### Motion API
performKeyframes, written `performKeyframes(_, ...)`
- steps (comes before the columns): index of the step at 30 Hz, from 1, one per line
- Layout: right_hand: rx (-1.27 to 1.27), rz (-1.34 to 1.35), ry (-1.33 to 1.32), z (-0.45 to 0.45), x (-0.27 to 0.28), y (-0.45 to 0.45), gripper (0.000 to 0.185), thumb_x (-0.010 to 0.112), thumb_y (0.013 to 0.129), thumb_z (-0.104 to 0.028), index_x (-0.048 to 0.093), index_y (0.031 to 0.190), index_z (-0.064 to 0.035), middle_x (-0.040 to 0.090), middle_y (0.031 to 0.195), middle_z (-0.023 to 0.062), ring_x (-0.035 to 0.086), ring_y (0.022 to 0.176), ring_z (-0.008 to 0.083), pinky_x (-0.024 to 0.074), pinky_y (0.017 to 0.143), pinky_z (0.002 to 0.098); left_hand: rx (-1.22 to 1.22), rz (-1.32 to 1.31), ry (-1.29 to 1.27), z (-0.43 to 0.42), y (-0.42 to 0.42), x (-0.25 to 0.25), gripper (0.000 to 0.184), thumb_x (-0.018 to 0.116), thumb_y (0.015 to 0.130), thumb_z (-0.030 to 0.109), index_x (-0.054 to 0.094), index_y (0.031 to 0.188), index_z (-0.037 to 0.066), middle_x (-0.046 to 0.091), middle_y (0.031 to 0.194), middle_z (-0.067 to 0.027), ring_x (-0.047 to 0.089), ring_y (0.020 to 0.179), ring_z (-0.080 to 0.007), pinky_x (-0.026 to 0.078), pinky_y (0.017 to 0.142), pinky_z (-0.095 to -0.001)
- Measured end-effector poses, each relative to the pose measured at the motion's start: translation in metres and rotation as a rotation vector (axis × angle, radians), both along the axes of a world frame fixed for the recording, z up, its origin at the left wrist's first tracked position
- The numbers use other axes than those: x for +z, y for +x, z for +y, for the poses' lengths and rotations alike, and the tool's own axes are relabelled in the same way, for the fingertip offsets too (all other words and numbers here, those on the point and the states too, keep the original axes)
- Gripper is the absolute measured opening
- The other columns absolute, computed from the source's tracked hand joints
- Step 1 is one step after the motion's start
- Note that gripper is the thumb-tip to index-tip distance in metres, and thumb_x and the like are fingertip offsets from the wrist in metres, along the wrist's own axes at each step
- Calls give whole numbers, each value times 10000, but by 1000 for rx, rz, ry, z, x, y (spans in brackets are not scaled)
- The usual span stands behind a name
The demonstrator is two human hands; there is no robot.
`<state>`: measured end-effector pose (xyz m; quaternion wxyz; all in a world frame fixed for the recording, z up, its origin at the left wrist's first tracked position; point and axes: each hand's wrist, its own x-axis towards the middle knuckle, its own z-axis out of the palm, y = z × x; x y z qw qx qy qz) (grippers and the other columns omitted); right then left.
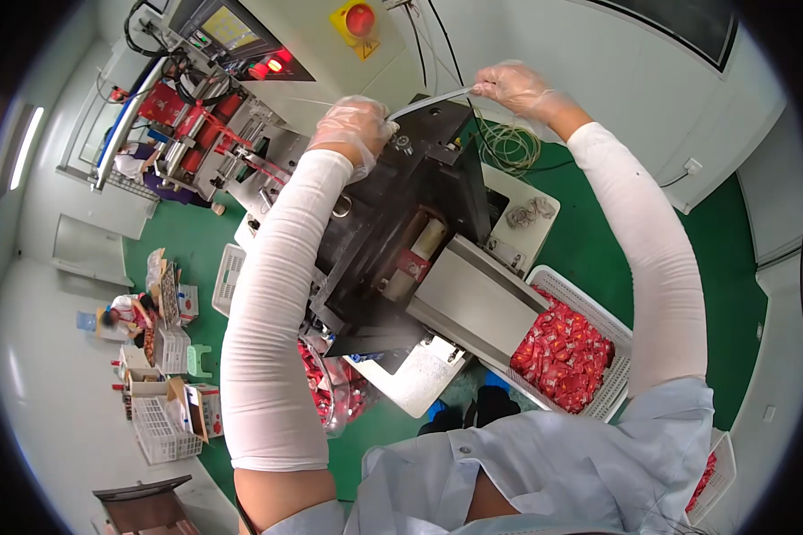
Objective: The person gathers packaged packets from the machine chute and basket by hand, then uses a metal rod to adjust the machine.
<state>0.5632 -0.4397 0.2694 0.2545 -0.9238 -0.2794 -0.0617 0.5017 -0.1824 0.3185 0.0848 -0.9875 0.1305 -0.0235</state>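
My left hand (355,127), in a clear plastic glove and white sleeve, is closed at one end of a thin whitish strip (430,102). The other end is pinched between the fingers of my right hand (513,87), gloved the same way. The strip runs slightly bowed between both hands, above the top corner of a black machine housing (442,132); its exact kind is unclear. Inside the housing a red packet (412,265) lies by a roller. A metal chute (477,294) slopes from the machine down toward red packets (562,352).
Below the chute stands a white crate (622,357). A control panel (232,36) and red film rollers (196,147) are at upper left. Coiled hose (513,147) lies right of the machine. Another person (132,310) sits far left near crates (165,432).
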Motion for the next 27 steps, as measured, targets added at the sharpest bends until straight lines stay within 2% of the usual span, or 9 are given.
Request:
performKeyframes(6, -106, 32, -102, 2, 8, -90, 285, 478, 935, -327, 594, 1000, -76, 611, 787, 151, 588, 740, 338, 464, 683, 418, -107, -23, 20, 0, -11, 7, 291, 559, 866, 305, 646, 970, 48, 629, 932, -181, 584, 930, -354, 457, 825, -423)
performKeyframes(8, -44, 121, -58, 9, 15, -131, 329, 474, 936, -335, 555, 1053, -38, 613, 791, 177, 607, 767, 335, 478, 702, 413, -135, -16, 57, 3, -8, 5, 271, 561, 862, 282, 645, 983, 55, 628, 918, -180, 584, 933, -349, 459, 828, -419)
performKeyframes(11, 94, 125, 100, 32, 20, -176, 526, 514, 898, -395, 436, 1051, 103, 601, 790, 257, 607, 781, 397, 491, 730, 426, -187, -26, 148, 10, -7, 4, 247, 566, 846, 255, 647, 989, 70, 629, 915, -166, 591, 929, -338, 471, 818, -414)
performKeyframes(14, 38, 485, 145, 72, 34, -210, 598, 519, 890, -370, 317, 1153, 128, 599, 821, 264, 614, 774, 377, 479, 733, 426, -283, -64, 248, 14, -1, 4, 227, 593, 816, 232, 656, 983, 91, 638, 926, -141, 599, 917, -327, 486, 809, -403)
performKeyframes(16, 160, 392, 287, 107, -39, -194, 554, 515, 898, -371, 356, 1155, 94, 600, 844, 268, 613, 779, 377, 469, 727, 425, -324, -89, 290, 19, 2, -1, 217, 606, 805, 216, 660, 983, 103, 642, 934, -129, 605, 911, -322, 492, 812, -393)
performKeyframes(19, -55, 570, 611, 133, -14, -215, 468, 532, 898, -357, 404, 1122, 33, 588, 778, 202, 589, 692, 312, 462, 646, 405, -244, -64, 303, 13, -2, 6, 211, 615, 788, 158, 664, 987, 106, 650, 981, -118, 606, 967, -299, 487, 850, -370)
performKeyframes(21, -101, 753, 826, 137, -5, -218, 374, 534, 902, -332, 444, 1076, -13, 520, 704, 106, 519, 603, 218, 419, 554, 346, -143, -21, 211, 4, -18, 19, 239, 601, 758, 70, 662, 987, 93, 659, 1007, -119, 613, 1006, -271, 480, 879, -358)
performKeyframes(23, 2, 988, 1100, 127, -9, -216, 252, 527, 911, -291, 490, 1019, -67, 397, 625, -24, 396, 505, 98, 337, 451, 254, -125, -12, 199, 9, -26, 25, 245, 545, 848, 133, 641, 1071, 109, 645, 1038, -130, 608, 1000, -296, 489, 860, -368)
performKeyframes(27, 33, 1004, 1153, 119, -9, -211, 237, 535, 909, -293, 406, 798, -128, 383, 612, -47, 347, 497, 53, 277, 432, 228, -240, -277, -165, 55, -85, 54, 276, 554, 854, 180, 625, 1102, 82, 651, 990, -155, 612, 941, -338, 479, 853, -400)
